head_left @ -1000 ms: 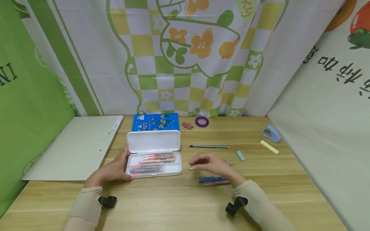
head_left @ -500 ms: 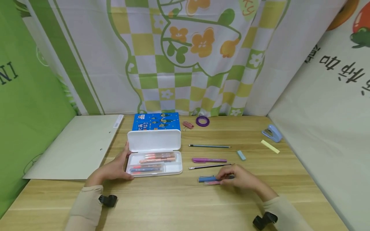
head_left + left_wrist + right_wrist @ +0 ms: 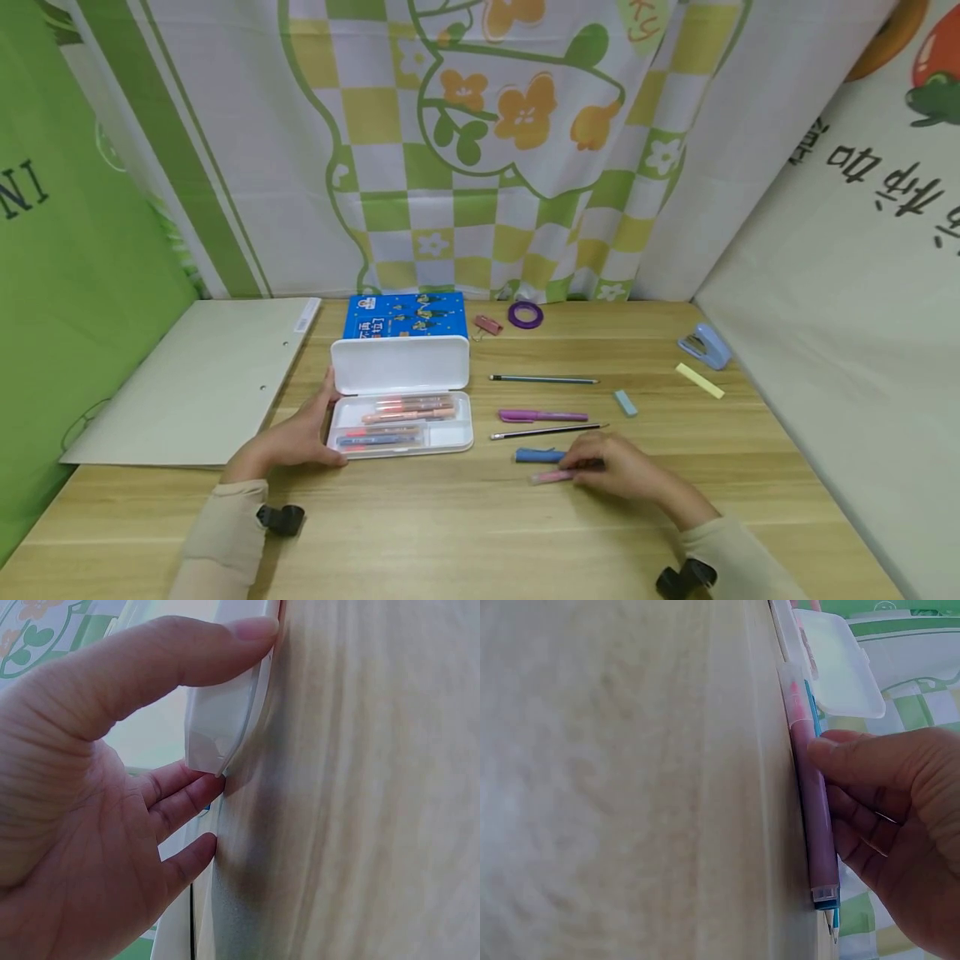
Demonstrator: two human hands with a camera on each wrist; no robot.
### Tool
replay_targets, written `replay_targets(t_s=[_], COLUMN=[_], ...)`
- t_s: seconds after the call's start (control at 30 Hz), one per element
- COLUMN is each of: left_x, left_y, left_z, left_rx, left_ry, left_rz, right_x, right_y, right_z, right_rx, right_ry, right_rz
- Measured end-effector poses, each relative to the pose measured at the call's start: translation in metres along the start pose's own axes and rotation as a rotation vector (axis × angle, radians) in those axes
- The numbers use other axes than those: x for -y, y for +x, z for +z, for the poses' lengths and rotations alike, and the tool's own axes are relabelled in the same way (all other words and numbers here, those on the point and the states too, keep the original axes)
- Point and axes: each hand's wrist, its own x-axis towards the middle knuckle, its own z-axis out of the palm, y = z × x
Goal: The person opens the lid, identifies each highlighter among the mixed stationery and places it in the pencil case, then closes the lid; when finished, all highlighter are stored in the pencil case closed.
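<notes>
A white pencil case [image 3: 448, 437] lies with its lid raised, holding several pens [image 3: 408, 414]. My left hand [image 3: 296, 435] grips its left end, thumb at the front corner and fingers at the back. In the left wrist view the thumb [image 3: 172, 656] bends along the case wall [image 3: 217, 712]. To the right, my right hand [image 3: 618, 467] pinches a pink marker [image 3: 814, 810] with a clear cap, thumb on its near side. A blue pen [image 3: 538, 456] lies just behind the marker, its right end hidden by the fingers.
Behind the right hand lie a black-and-silver pencil [image 3: 547, 432], a purple pen [image 3: 542, 416], a teal pencil [image 3: 545, 380] and a teal eraser [image 3: 626, 404]. Farther out are a blue stapler [image 3: 705, 346], purple tape roll [image 3: 525, 315], red binder clip [image 3: 488, 324], blue book [image 3: 405, 317] and grey board [image 3: 195, 383].
My right hand has left the black-and-silver pencil, now lying on the table, and moved right to the pink marker. The blue pen has shifted slightly away from the marker. My left hand stays put.
</notes>
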Motion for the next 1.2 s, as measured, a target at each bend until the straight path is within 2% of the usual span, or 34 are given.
replay_targets(t_s=[0.23, 0.47, 0.57, 0.83, 0.97, 1.2], left_x=[0.0, 0.001, 0.0, -0.001, -0.001, -0.002], left_y=[0.0, 0.001, 0.001, 0.0, 0.0, -0.001], left_z=[0.0, 0.0, 0.0, 0.0, 0.0, -0.001], left_rx=[0.0, -0.002, -0.002, -0.009, -0.007, -0.007], left_ry=[0.009, 0.006, 0.009, 0.004, -0.002, -0.01], left_rz=[0.002, -0.001, 0.005, 0.032, 0.02, 0.022], right_x=[0.001, 0.006, 0.01, 0.01, 0.01, 0.014], right_y=[0.002, 0.01, 0.02, 0.066, 0.093, 0.144], right_z=[-0.001, -0.013, -0.017, -0.015, -0.01, 0.012], right_rx=[0.025, 0.15, 0.158, 0.191, 0.207, 0.212], right_ry=[0.015, 0.122, 0.139, 0.169, 0.207, 0.253], right_rz=[0.015, 0.244, 0.289, 0.266, 0.236, 0.136])
